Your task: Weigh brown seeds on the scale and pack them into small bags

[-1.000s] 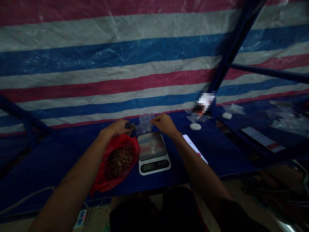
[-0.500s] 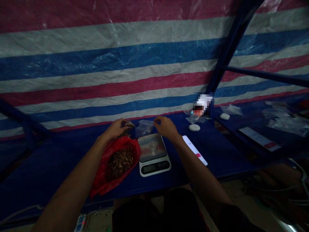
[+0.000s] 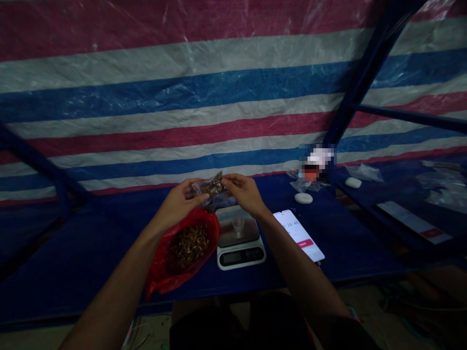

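Note:
My left hand (image 3: pixel 182 200) and my right hand (image 3: pixel 243 192) both pinch a small clear plastic bag (image 3: pixel 212 186) with brown pieces inside, held in the air above the far end of a digital scale (image 3: pixel 239 236). A small clear cup stands on the scale's steel plate. An open red plastic bag (image 3: pixel 182 250) full of brown pieces lies on the blue table (image 3: pixel 91 253) just left of the scale, under my left wrist.
A lit phone (image 3: pixel 301 235) lies right of the scale. Two small white round objects (image 3: pixel 303 198) and clear bags lie farther right, near a blue metal post (image 3: pixel 359 82). A striped tarp (image 3: pixel 182 97) hangs behind the table. A second blue surface at right holds papers.
My hands have come together and lifted: the left brought the small filled bag up from beside the red bag, and the right let go of the empty clear bags and took its other edge.

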Tool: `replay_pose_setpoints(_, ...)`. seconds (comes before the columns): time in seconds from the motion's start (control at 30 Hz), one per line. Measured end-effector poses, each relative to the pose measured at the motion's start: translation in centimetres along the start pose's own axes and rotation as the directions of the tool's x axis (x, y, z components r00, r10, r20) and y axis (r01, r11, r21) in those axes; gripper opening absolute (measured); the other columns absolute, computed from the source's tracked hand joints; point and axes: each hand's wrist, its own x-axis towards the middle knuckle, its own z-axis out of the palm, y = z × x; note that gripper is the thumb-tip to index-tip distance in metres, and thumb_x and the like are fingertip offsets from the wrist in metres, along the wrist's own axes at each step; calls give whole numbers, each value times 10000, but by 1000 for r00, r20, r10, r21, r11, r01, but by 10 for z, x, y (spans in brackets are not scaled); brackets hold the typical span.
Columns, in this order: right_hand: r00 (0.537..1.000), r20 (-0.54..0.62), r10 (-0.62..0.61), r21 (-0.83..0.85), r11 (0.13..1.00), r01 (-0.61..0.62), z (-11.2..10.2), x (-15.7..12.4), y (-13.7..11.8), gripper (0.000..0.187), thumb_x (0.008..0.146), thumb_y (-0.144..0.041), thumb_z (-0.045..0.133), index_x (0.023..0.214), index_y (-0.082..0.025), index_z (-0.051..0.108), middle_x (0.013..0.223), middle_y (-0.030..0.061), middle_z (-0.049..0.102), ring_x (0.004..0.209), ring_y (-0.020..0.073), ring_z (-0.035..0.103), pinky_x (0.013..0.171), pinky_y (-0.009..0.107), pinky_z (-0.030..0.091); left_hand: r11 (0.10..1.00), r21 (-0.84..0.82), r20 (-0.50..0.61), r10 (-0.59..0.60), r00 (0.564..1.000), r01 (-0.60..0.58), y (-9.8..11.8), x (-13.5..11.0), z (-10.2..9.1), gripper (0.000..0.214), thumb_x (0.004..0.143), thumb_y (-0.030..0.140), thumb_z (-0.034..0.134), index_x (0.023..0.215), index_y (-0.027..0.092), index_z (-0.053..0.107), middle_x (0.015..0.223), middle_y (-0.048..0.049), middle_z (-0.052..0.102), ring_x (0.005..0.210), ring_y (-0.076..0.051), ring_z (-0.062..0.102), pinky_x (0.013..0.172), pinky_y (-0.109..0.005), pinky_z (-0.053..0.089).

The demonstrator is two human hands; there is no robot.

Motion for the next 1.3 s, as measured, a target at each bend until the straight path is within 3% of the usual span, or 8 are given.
replay_pose_setpoints(0.17,997,-39,62,106,993,-57,-1,1,5,392,784,-497,771,1005,-179,712,1019,66,777,917,199,727,725,299,611,964,-178,-15,-201,979,195,-7,-18,-2,442,738,498,844,971,166,669,931,-88,787,837,-226,757,810,-387,629)
replay_pose_setpoints(0.33,998,4,55,136,989,-55,3,-1,9,369,763,-475,804,982,-187,729,955,51,781,835,177,721,663,270,593,907,-354,-43,-259,965,228,3,-25,0,454,689,478,893,958,164,707,880,-40,769,755,-155,729,676,-238,600)
replay_pose_setpoints(0.53,999,-23,42,-19,999,-43,2,-3,15,267,824,-401,753,974,-181,733,952,68,785,824,182,719,689,289,567,901,-349,-47,-293,955,259,7,-28,-2,455,706,493,886,979,169,717,921,-58,771,757,-151,718,596,-203,581)
replay_pose_setpoints(0.67,982,-125,-143,-198,973,116,7,-7,8,208,843,-361,741,936,-174,735,936,64,774,853,178,699,814,317,548,913,-315,-37,-285,958,260,13,-37,-5,416,746,500,858,946,166,713,880,-47,756,749,-141,709,588,-191,568)
replay_pose_setpoints(0.8,986,101,-131,-176,973,147,20,-18,-14,257,873,-431,724,851,-175,712,818,32,738,761,157,669,734,294,530,928,-257,-27,-287,957,271,23,-45,-6,401,741,509,851,906,170,711,836,-40,746,764,-159,719,530,-170,522)
replay_pose_setpoints(0.93,942,334,-44,-127,988,92,33,-32,-30,223,845,-391,764,853,-175,711,805,20,740,737,148,678,698,281,526,945,-174,10,-279,960,276,33,-51,-6,391,731,517,839,884,180,710,816,-43,752,741,-178,731,505,-182,502)
replay_pose_setpoints(1.2,911,411,18,-213,974,77,30,-41,-34,149,887,-266,647,830,-193,763,825,21,777,744,153,691,697,289,529,978,-16,134,-205,970,209,42,-56,-8,385,811,557,749,824,175,706,754,-43,732,676,-154,693,565,-220,515)
replay_pose_setpoints(1.3,930,367,2,-222,971,85,33,-45,-36,166,858,-234,621,757,-188,745,763,13,758,704,148,675,664,279,515,983,3,185,-179,966,182,43,-56,-7,371,856,544,708,829,174,691,749,-29,710,665,-136,663,583,-222,503)
